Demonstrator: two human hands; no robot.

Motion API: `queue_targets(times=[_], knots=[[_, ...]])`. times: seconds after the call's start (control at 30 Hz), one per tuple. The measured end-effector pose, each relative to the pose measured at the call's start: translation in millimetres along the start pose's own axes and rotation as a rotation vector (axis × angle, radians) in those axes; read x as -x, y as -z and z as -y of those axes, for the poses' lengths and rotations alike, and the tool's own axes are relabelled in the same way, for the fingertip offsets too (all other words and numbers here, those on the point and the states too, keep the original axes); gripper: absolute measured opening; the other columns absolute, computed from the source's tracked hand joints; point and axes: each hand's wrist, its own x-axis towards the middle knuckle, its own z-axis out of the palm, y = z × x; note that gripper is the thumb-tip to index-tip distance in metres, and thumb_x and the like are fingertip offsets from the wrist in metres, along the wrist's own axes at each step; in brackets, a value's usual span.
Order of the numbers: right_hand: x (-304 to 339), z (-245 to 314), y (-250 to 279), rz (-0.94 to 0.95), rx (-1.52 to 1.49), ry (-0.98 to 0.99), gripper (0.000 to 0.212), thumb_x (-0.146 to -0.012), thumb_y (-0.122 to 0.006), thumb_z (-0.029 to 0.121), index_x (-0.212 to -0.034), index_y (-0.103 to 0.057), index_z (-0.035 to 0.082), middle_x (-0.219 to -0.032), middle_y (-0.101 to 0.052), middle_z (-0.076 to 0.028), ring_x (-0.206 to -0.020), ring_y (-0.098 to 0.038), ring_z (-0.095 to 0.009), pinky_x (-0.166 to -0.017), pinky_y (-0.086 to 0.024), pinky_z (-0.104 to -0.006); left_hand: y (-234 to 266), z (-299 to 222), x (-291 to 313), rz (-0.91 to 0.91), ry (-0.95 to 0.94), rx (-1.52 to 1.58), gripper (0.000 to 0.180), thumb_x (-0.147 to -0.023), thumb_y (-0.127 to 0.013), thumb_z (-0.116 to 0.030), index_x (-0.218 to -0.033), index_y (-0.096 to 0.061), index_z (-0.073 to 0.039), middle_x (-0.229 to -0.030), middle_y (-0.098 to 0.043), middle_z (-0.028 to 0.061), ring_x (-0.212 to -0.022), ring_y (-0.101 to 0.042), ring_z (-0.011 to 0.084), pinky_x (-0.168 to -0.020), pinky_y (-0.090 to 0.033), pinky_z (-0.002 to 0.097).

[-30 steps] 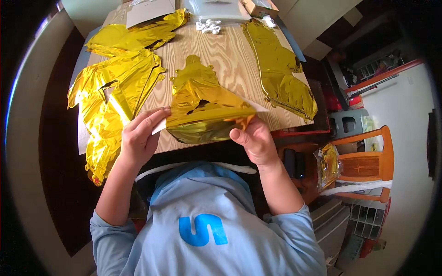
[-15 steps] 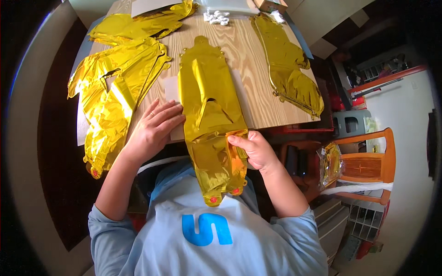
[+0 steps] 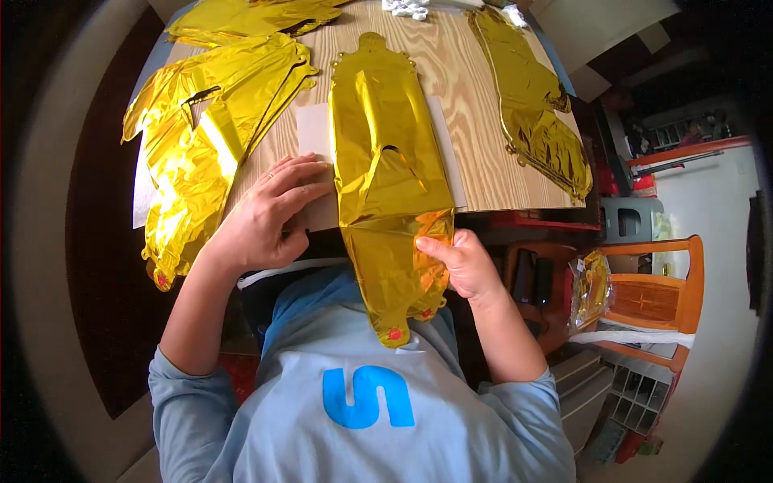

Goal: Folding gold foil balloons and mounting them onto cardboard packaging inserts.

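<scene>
A long, flat gold foil balloon (image 3: 390,121) lies lengthwise before me, its near part hanging over the table edge toward my shirt. Small tabs line its far end, and red spots mark the near tip. My right hand (image 3: 469,267) grips its right side just off the edge, thumb on top and fingers underneath. Beside the balloon's left margin, my left hand (image 3: 278,211) rests with fingers stretched out and tips at the foil; the thumb is bent. A pale sheet (image 3: 316,133) lies partly under the balloon.
More crumpled gold foil balloons (image 3: 189,153) cover the table's left side, and another (image 3: 535,105) lies at the right. Small white pieces (image 3: 407,8) sit at the far edge. A wooden chair (image 3: 644,286) bearing a clear foil-filled bag (image 3: 592,290) stands at my right.
The whole view has shifted, so the table sits higher and slightly right. My left hand's thumb now shows bent below its fingers. My right hand keeps its grip on the foil balloon.
</scene>
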Motion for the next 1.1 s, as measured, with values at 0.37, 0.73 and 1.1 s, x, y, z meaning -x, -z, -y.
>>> queue_targets(times=[0.37, 0.73, 1.1], knots=[[-7.4, -1.4, -10.3, -0.029, 0.044, 0.033, 0.023, -0.096, -0.072, 0.014, -0.113, -0.072, -0.001, -0.104, -0.075, -0.005, -0.088, -0.069, -0.011, -0.080, -0.056, -0.0285, -9.9, -9.9, 0.1, -0.099, 0.051, -0.057, 0.060, -0.076, -0.084, -0.027, -0.126, -0.061, -0.002, -0.139, -0.056, 0.0201, -0.137, -0.050, 0.0404, -0.119, -0.033, 0.0571], [-12.8, 1.5, -13.1, -0.050, 0.060, 0.056, 0.025, -0.095, -0.071, 0.010, -0.117, -0.070, -0.002, -0.110, -0.074, -0.006, -0.096, -0.069, -0.013, -0.087, -0.055, -0.0296, -36.7, -18.1, -4.7, -0.223, -0.081, -0.224, 0.035, -0.081, -0.080, -0.023, -0.111, -0.070, -0.008, -0.121, -0.065, 0.0093, -0.120, -0.062, 0.0289, -0.110, -0.045, 0.0517], [-0.3, 14.5, -0.5, -0.211, 0.870, 0.158, 0.016, -0.091, -0.075, 0.014, -0.099, -0.074, 0.000, -0.093, -0.075, -0.007, -0.080, -0.070, -0.020, -0.074, -0.055, -0.0342, -40.6, -13.2, 0.4, -0.240, -0.095, -0.226, 0.038, -0.082, -0.081, -0.024, -0.114, -0.070, -0.007, -0.121, -0.068, 0.0093, -0.124, -0.062, 0.0282, -0.111, -0.044, 0.0510]])
